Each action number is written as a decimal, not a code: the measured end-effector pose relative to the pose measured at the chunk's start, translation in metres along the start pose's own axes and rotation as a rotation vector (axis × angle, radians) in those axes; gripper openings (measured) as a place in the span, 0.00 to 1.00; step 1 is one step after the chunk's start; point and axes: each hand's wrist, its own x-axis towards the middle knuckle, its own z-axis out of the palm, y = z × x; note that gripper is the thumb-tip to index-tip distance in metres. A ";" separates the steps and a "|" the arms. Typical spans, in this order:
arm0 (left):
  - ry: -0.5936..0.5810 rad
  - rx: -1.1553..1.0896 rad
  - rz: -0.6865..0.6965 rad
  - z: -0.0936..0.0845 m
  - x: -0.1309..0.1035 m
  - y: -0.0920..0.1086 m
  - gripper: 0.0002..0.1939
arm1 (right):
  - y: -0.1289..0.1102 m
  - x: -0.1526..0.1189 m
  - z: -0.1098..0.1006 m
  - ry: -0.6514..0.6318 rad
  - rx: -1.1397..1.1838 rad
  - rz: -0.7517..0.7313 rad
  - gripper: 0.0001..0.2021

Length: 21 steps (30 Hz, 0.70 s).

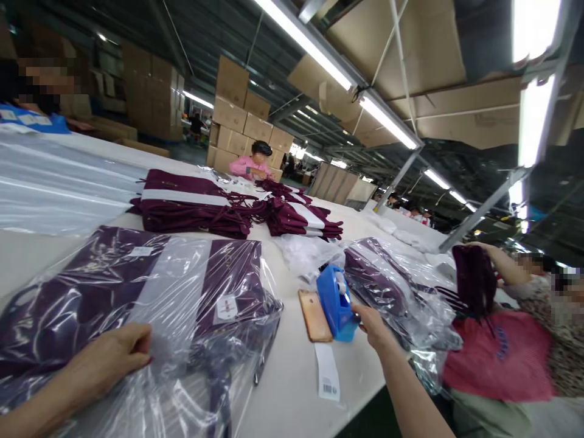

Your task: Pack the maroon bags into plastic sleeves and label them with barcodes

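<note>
A dark purple handbag [230, 264] with a pale band round it lies flat in a clear plastic bag [182, 395] at the front left. My left hand [107, 353] rests over this bag, thumb and fingers pinched on its film. To the right, a blue tape dispenser [332, 301] stands on the table. My right hand [371, 325] touches the dispenser's near right edge with its fingertips drawn together. Any strip of tape between them is too small to make out. Beside the dispenser lie a gold phone [314, 316] and a white paper tag [327, 371] with a barcode.
Stacked purple handbags [182, 204] and a second pile [303, 216] lie farther back on the white table [292, 365]. Another wrapped handbag [374, 274] lies right of the dispenser. Clear plastic sheets [68, 182] cover the left. A person in pink [246, 165] works across; another sits at right.
</note>
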 end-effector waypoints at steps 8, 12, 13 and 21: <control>0.011 -0.025 -0.034 -0.003 -0.005 0.006 0.07 | -0.002 -0.007 -0.004 0.064 0.399 0.158 0.15; 0.016 -0.003 0.013 0.011 0.006 -0.013 0.03 | 0.014 -0.041 -0.020 0.109 0.574 0.122 0.20; 0.035 0.001 0.032 0.018 0.011 -0.020 0.04 | 0.021 -0.051 -0.021 0.107 0.604 0.127 0.21; 0.082 0.004 0.041 0.036 0.025 -0.043 0.07 | 0.056 -0.068 0.020 0.025 0.682 0.149 0.25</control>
